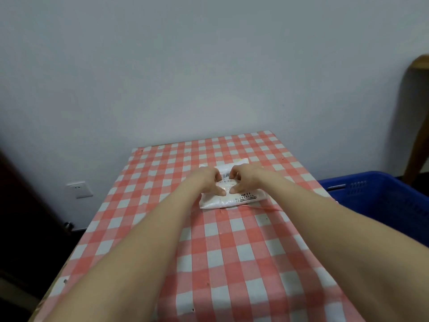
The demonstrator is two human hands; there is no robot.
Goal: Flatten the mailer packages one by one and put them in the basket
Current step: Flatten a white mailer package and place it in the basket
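Note:
A white plastic mailer package (pixel 248 197) with black print and a barcode label lies on the red-and-white checked table (pixel 232 252), toward its far end. Both my hands sit on top of it, side by side. My left hand (pixel 209 182) covers its left half, and my right hand (pixel 243 178) covers the middle. On each hand the fingers curl down over the far part of the package while the thumb presses into the near part, so each hand pinches it. The thumb tips nearly meet. The blue plastic basket (pixel 371 196) stands to the right of the table, lower than the tabletop.
A pale wall rises right behind the table's far edge, with a wall socket (pixel 79 189) low on the left. A wooden furniture leg (pixel 417 126) stands behind the basket at the far right. Dark furniture borders the table's left side.

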